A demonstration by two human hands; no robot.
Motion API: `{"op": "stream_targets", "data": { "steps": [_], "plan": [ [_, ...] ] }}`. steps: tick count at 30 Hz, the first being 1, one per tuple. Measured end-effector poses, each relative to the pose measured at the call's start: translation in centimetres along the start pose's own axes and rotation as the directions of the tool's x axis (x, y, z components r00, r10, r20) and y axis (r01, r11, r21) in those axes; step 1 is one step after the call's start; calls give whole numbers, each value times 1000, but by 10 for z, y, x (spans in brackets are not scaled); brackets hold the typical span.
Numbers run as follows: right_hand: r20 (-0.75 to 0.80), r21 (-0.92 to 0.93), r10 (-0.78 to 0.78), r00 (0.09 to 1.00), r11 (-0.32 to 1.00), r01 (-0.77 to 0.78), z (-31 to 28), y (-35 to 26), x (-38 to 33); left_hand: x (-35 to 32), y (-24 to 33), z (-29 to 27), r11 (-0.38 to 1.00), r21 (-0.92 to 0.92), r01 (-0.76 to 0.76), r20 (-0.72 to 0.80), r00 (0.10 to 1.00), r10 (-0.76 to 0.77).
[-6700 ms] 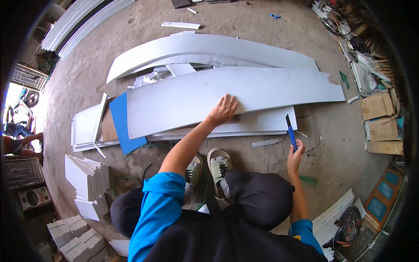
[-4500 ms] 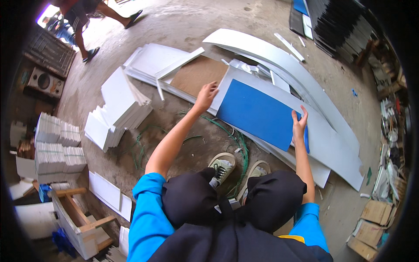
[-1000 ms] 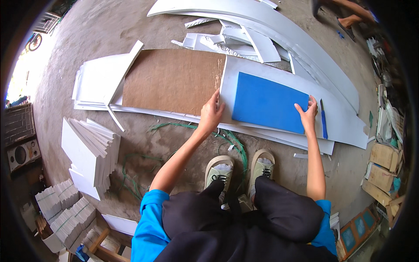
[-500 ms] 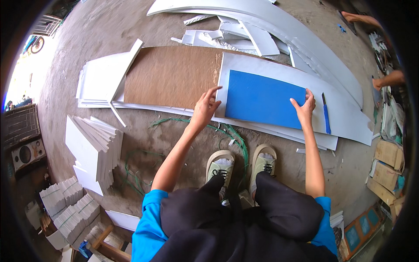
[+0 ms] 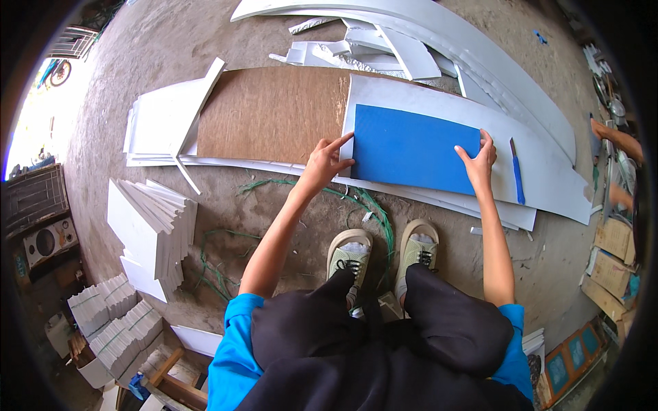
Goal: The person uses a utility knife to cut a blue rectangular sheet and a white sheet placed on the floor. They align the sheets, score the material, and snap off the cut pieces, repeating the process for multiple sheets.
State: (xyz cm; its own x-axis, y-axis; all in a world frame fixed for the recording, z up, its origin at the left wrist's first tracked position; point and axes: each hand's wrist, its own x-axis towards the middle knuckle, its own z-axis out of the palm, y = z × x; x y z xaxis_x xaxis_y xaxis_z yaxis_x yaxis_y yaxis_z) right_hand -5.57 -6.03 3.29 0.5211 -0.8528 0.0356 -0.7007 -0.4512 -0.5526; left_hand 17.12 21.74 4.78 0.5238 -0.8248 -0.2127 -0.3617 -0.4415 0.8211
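A blue rectangular sheet lies flat on a white board. At its left edge, my left hand has its index finger and thumb stretched apart, their tips touching the edge; its other fingers are curled. My right hand grips the sheet's right end, the thumb on top and the fingers at the far corner. Just right of that hand, a blue-handled knife rests on the white board with its blade pointing away from me. A brown wooden board lies left of the sheet, over white boards.
White offcuts and a long white panel lie beyond. Several thin white boards lean together at left, above tied white bundles. Green twine trails near my shoes. Another person's limb shows at far right.
The blue sheet has shifted slightly left on the white board. My left hand's fingertips have come onto its left edge, where they were apart before. My right hand stays at the right end.
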Motion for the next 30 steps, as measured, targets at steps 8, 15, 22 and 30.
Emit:
{"op": "stream_targets", "data": {
  "steps": [8, 15, 22, 30],
  "plan": [
    [-21, -9, -2, 1000, 1000, 2, 1, -2, 0, 2, -7, 5, 1000, -15, -18, -9, 1000, 18],
    [-22, -14, 17, 1000, 1000, -17, 2, -3, 0, 3, -10, 6, 998, -10, -65, -2, 998, 65],
    [22, 27, 15, 1000, 1000, -16, -1, -2, 1, 0, -7, 7, 998, 6, -59, -16, 998, 59],
    [35, 44, 7, 999, 999, -8, -2, -3, 2, -1, -6, 6, 998, 1, -55, -25, 998, 55]
  ]
}}
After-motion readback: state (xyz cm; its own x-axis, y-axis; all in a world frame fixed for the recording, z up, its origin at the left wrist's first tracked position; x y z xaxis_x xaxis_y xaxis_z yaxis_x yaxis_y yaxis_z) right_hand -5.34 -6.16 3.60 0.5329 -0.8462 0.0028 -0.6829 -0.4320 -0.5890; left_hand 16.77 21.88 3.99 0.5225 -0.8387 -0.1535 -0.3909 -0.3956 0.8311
